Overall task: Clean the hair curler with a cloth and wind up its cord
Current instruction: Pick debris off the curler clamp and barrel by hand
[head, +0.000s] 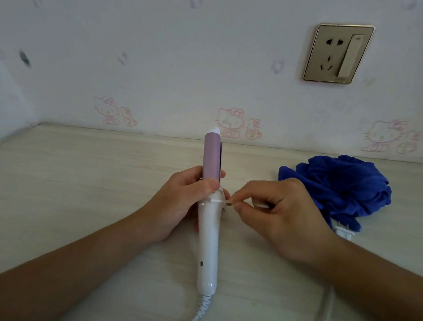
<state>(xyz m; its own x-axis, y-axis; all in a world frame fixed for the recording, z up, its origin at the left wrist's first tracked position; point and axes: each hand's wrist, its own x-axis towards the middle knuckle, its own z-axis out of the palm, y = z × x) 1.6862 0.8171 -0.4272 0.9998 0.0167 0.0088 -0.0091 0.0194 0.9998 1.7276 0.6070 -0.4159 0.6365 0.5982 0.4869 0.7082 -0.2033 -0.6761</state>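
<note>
Two bare forearms and hands, nothing worn.

Left hand (pixel 176 203) and right hand (pixel 282 216) uncovered from fingertips to where the forearms leave the lower corners of the view: no sleeves, no gloves. No rings on the fingers that show, no watch or band at either wrist. Fingernails short and unpainted where visible. Forearms slender, widening toward the frame edges.

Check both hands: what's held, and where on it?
Left hand grips the hair curler at the barrel-handle junction. Right hand pinches a cotton swab by its stem, tip against the curler.
</note>
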